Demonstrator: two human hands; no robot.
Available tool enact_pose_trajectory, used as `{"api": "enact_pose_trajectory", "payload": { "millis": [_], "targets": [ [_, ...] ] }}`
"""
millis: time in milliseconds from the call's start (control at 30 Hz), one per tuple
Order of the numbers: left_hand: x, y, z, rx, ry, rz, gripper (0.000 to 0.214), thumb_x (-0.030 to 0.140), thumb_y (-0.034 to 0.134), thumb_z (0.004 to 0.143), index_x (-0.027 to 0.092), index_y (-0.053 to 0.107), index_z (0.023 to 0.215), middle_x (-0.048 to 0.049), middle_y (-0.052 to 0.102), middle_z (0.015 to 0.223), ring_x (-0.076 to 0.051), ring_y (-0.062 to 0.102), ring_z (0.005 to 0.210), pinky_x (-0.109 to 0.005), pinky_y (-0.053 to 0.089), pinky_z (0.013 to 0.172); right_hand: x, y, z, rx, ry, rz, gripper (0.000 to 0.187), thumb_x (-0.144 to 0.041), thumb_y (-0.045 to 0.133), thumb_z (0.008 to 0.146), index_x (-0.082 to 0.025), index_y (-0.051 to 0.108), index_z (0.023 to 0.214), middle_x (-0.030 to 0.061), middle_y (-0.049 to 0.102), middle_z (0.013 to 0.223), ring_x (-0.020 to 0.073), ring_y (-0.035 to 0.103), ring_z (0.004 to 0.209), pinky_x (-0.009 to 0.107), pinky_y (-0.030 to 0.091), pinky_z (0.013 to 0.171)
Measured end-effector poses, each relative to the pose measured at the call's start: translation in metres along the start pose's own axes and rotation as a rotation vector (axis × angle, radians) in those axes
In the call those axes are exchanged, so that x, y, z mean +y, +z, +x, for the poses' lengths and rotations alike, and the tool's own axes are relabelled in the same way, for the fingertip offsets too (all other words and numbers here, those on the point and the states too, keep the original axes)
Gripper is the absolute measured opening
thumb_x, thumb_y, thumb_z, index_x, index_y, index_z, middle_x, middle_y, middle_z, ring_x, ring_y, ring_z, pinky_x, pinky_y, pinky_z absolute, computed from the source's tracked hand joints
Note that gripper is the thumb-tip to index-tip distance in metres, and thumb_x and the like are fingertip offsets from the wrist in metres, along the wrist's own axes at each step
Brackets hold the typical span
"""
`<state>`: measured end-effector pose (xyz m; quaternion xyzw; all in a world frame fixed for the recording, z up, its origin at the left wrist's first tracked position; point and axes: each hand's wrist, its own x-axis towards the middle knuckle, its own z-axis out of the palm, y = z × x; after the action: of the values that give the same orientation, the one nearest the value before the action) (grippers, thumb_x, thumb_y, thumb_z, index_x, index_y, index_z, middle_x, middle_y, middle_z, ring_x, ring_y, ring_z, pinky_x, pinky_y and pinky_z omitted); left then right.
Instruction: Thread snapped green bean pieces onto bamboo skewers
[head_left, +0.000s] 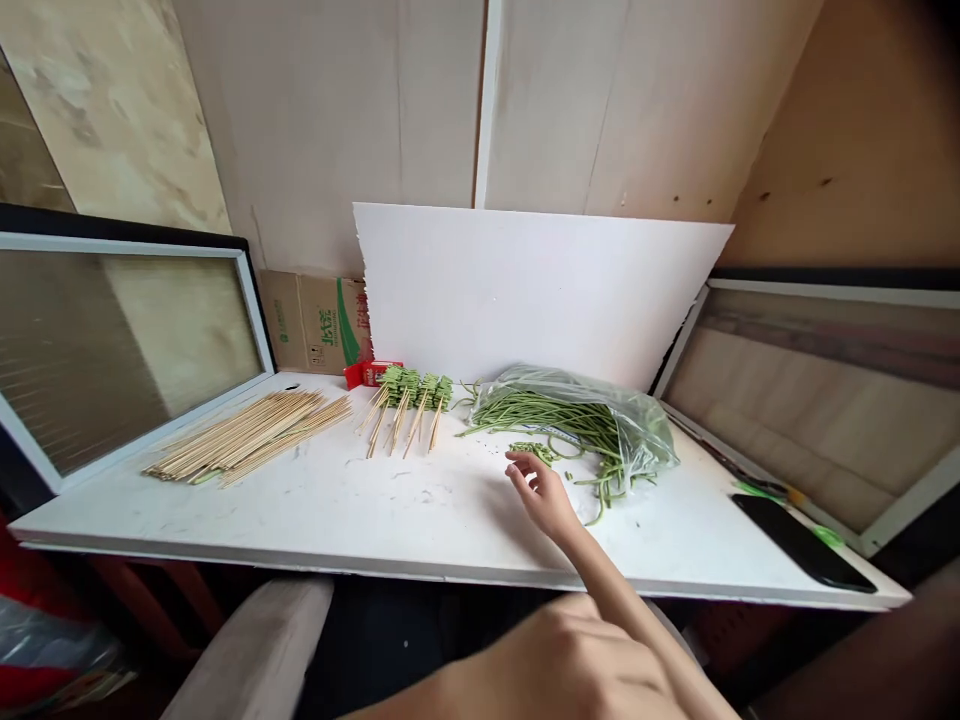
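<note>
Of the two hands, the right hand [543, 497] hangs over the desk [360, 522], fingers loosely curved and parted, just beside a small pile of cut bean pieces [531, 453]. The left hand [581, 655] is close to the camera (blurred, so I cannot tell whether it grips anything). Long green beans [551, 410] lie partly inside a clear plastic bag [651, 428] beyond the right hand. Threaded bean skewers [409, 388] sit left of the bag, and bare sticks [259, 430] farther left.

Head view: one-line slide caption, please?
Right hand near cut beans, with skewers and bagged beans on a white table.
</note>
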<state>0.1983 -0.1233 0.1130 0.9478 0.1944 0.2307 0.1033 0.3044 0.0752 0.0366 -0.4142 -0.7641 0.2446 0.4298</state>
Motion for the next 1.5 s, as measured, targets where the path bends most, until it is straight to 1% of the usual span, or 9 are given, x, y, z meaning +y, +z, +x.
{"api": "enact_pose_trajectory", "payload": {
  "millis": [100, 200, 300, 400, 600, 833, 1067, 1233, 1500],
  "targets": [
    [-0.039, -0.018, -0.032, 0.154, -0.186, -0.105, 0.021, 0.034, 0.058, 0.102, 0.026, 0.078, 0.103, -0.0014, 0.080, 0.093, -0.018, 0.073, 0.087, -0.033, 0.049, 0.094, 0.012, -0.016, 0.030, 0.021, -0.021, -0.178, 0.038, -0.043, 0.051, 0.098, -0.016, 0.068, 0.119, 0.0120, 0.073, 0.102, 0.0250, 0.067, 0.088, 0.038, 0.054, 0.078],
    [-0.071, -0.024, -0.067, 0.232, -0.359, -0.150, 0.019, 0.031, 0.061, 0.100, 0.023, 0.077, 0.095, -0.0030, 0.079, 0.090, -0.018, 0.072, 0.084, -0.033, 0.047, 0.092, 0.022, -0.025, 0.069, -0.025, -0.093, -0.523, 0.033, -0.027, 0.047, 0.097, -0.017, 0.069, 0.119, 0.0124, 0.074, 0.104, 0.0283, 0.065, 0.100, 0.041, 0.050, 0.090],
    [-0.095, -0.025, -0.094, 0.328, -0.486, -0.175, 0.023, 0.032, 0.057, 0.101, 0.021, 0.076, 0.093, -0.0035, 0.076, 0.087, -0.017, 0.068, 0.083, -0.031, 0.047, 0.087, 0.032, -0.022, 0.109, -0.189, -0.126, -0.812, 0.036, -0.017, 0.047, 0.096, -0.019, 0.070, 0.123, 0.0146, 0.072, 0.117, 0.0303, 0.059, 0.115, 0.038, 0.047, 0.094],
    [-0.113, -0.023, -0.113, 0.426, -0.576, -0.211, 0.030, 0.035, 0.052, 0.104, 0.019, 0.076, 0.096, -0.0051, 0.075, 0.088, -0.017, 0.066, 0.081, -0.028, 0.048, 0.079, 0.042, -0.008, 0.140, -0.347, -0.097, -0.957, 0.044, -0.012, 0.042, 0.096, -0.020, 0.065, 0.134, 0.0143, 0.068, 0.126, 0.0299, 0.055, 0.124, 0.034, 0.046, 0.091],
    [-0.134, -0.022, -0.140, 0.519, -0.625, -0.234, 0.030, 0.036, 0.052, 0.103, 0.019, 0.076, 0.099, -0.0054, 0.076, 0.092, -0.017, 0.065, 0.083, -0.027, 0.047, 0.079, 0.055, 0.016, 0.170, -0.440, -0.060, -1.084, 0.056, -0.001, 0.052, 0.086, -0.021, 0.063, 0.137, 0.0161, 0.067, 0.126, 0.0316, 0.053, 0.126, 0.035, 0.043, 0.093],
    [-0.149, -0.030, -0.148, 0.655, -0.681, -0.331, 0.032, 0.040, 0.054, 0.102, 0.017, 0.076, 0.098, -0.0052, 0.076, 0.088, -0.016, 0.066, 0.080, -0.026, 0.044, 0.069, 0.058, 0.023, 0.183, -0.460, -0.064, -1.215, 0.049, -0.001, 0.047, 0.091, -0.016, 0.062, 0.135, 0.0172, 0.069, 0.121, 0.0298, 0.055, 0.122, 0.036, 0.042, 0.097],
    [-0.163, -0.028, -0.155, 0.681, -0.697, -0.326, 0.032, 0.042, 0.055, 0.100, 0.019, 0.077, 0.097, -0.0050, 0.076, 0.086, -0.017, 0.066, 0.077, -0.026, 0.045, 0.068, 0.055, 0.029, 0.204, -0.465, -0.024, -1.264, 0.028, -0.003, 0.051, 0.091, -0.014, 0.073, 0.105, 0.0158, 0.073, 0.105, 0.0277, 0.063, 0.110, 0.032, 0.047, 0.093],
    [-0.178, -0.028, -0.165, 0.669, -0.734, -0.320, 0.033, 0.043, 0.055, 0.100, 0.018, 0.077, 0.096, -0.0045, 0.075, 0.082, -0.017, 0.066, 0.076, -0.027, 0.045, 0.067, 0.051, 0.012, 0.216, -0.397, 0.015, -1.200, 0.029, -0.008, 0.047, 0.096, -0.015, 0.072, 0.109, 0.0163, 0.073, 0.109, 0.0265, 0.068, 0.104, 0.034, 0.048, 0.093],
    [-0.186, -0.031, -0.169, 0.680, -0.768, -0.380, 0.036, 0.047, 0.056, 0.098, 0.018, 0.074, 0.090, -0.0030, 0.072, 0.077, -0.017, 0.065, 0.071, -0.026, 0.046, 0.066, 0.025, -0.043, 0.238, -0.137, 0.060, -1.064, 0.028, -0.017, 0.052, 0.096, -0.016, 0.074, 0.114, 0.0146, 0.077, 0.104, 0.0242, 0.071, 0.097, 0.029, 0.050, 0.088]
  ]
}}
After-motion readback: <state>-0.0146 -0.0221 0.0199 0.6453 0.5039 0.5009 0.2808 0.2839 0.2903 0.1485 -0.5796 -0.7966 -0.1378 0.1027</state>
